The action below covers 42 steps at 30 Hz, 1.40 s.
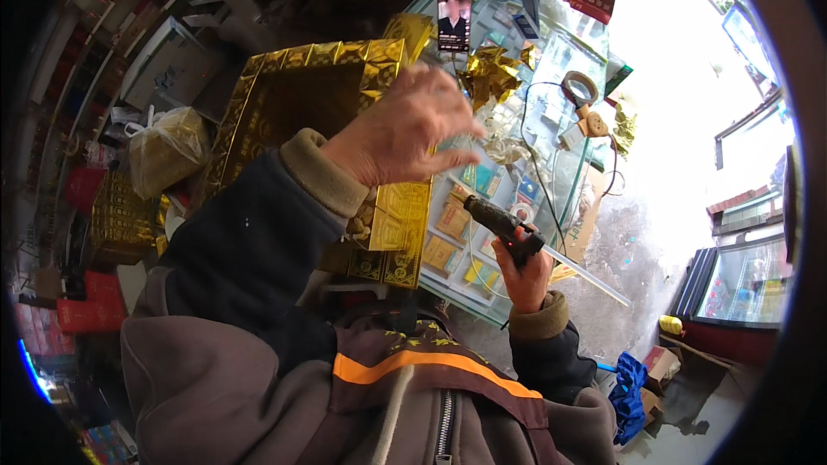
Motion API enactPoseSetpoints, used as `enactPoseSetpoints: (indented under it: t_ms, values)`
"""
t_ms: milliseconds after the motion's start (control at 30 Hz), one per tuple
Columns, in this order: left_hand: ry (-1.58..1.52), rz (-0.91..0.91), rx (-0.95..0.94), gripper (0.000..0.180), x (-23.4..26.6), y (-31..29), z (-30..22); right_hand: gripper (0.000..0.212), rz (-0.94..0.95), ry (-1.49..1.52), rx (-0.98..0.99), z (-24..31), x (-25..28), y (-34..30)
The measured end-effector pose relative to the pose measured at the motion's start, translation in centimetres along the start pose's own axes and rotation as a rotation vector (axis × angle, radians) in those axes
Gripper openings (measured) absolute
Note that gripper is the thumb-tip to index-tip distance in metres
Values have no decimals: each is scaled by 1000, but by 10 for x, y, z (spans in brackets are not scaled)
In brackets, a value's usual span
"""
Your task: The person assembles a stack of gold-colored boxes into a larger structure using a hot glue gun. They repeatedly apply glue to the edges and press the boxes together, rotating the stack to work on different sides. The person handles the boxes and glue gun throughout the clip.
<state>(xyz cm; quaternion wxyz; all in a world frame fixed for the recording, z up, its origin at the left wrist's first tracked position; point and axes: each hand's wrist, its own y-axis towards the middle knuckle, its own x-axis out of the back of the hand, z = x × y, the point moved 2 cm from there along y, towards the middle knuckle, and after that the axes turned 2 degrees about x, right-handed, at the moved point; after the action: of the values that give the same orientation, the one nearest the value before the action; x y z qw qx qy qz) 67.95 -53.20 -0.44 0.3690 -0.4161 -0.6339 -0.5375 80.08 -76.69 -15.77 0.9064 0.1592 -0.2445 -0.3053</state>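
Head view shows one black glue gun (pixel 498 222) with a clear glue stick (pixel 586 274), gripped in the clenched right hand (pixel 524 274) above the glass counter (pixel 551 133). The left hand (pixel 405 125) hovers loosely spread, holding nothing, over one large gold foil box (pixel 293 103). Flat yellow packets (pixel 452 237) lie under the glass.

Strong daylight is admitted from the upper right, where the floor beyond the glass counter (pixel 551 103) is overexposed to near white. Glare is spread across the counter's top. The area left of the gold foil tray (pixel 284 95) is left dim and shadowed. The raised left hand (pixel 405 125) is softened by motion blur. Straight edges are bent toward the black circular rim.
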Motion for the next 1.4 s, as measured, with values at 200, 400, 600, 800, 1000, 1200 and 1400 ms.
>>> enactPoseSetpoints:
  t_ms: [200, 400, 600, 800, 1000, 1200, 1400]
  values:
    - [-174, 251, -57, 17, -6, -3, -5, 27, -8, 24, -39, 3, 12, 4]
    - [-178, 223, -43, 12, -8, -3, -5, 27, 32, 5, -107, -5, 15, -8]
    - [-195, 165, 9, 10, -7, -2, -4, 12, -170, 336, -225, -7, 17, -21]
    - [-164, 173, 28, 14, -7, -1, -6, 23, -299, 810, -573, 13, 0, 6]
    - [-130, 179, 61, 15, -7, 0, -6, 39, -355, 1271, -721, 37, -33, 47]
    - [-87, 92, 88, 18, -10, -2, -2, 65, -164, 1352, -724, 63, -55, 62]
    - [-114, 76, 89, 20, -13, -3, -1, 60, -166, 1295, -682, 62, -63, 69]
